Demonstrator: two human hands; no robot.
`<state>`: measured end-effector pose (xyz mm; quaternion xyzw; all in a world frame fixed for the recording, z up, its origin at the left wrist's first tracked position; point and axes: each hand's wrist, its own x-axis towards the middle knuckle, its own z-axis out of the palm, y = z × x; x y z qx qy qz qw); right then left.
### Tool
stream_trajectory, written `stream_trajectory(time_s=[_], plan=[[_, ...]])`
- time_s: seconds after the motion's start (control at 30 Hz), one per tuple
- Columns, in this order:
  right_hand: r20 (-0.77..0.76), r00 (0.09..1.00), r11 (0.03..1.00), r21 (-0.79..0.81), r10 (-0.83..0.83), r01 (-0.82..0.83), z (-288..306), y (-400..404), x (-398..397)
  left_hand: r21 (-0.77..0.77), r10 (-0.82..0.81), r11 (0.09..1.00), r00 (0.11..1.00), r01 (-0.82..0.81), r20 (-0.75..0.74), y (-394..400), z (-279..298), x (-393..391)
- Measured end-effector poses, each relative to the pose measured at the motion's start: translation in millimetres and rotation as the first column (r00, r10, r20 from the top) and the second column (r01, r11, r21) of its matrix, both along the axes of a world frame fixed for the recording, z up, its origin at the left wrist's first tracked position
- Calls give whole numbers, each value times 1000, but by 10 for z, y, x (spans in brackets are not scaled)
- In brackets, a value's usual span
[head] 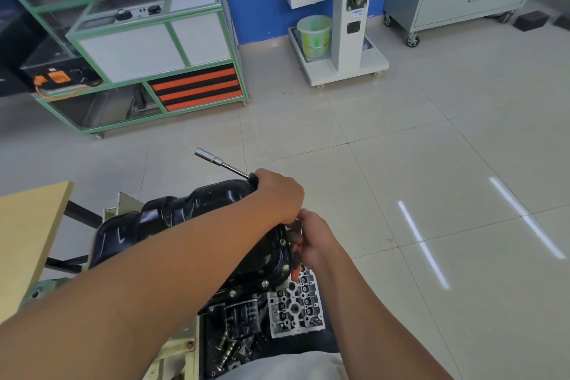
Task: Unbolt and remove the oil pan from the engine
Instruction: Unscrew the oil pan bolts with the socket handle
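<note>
Oil pan [185, 225] on the engine, both hands at its far right corner.
The black pan lies sump-up, its long axis running from lower left to upper right; bolts [264, 283] stand along its near flange. Left hand [279, 194] grasps a socket driver [222, 163], whose shaft points up-left, away from the pan's far corner. Right hand [314, 239], just right of the pan, pinches a red-handled tool [295, 265]. The left forearm crosses the pan and hides its middle. Below the pan: oil filter [242, 316], cylinder head [296, 302].
</note>
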<state>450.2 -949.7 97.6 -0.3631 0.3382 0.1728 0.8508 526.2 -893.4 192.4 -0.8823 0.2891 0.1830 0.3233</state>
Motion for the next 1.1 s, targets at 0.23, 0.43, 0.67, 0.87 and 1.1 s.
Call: stream_trajectory(time_s=[0.23, 0.43, 0.67, 0.87, 1.1], plan=[[20, 1000, 1000, 16, 3, -3, -30, 11, -5, -95, -17, 995, 1000, 18, 14, -17, 13, 13], [-1, 1000, 999, 39, -5, 5, -24, 3, 9, -25, -66, 998, 998, 66, -4, -19, 38, -27], [-14, 1000, 999, 46, -10, 10, -30, -7, 13, -34, 23, 999, 1000, -23, -4, -26, 51, -18], [-25, 1000, 1000, 18, 9, -9, -24, 0, 13, 1, -1, 1000, 1000, 1, -3, -5, 19, -41], [-34, 999, 1000, 20, 14, -14, 4, 3, 13, -107, 39, 994, 999, -37, 15, -23, 36, -39]])
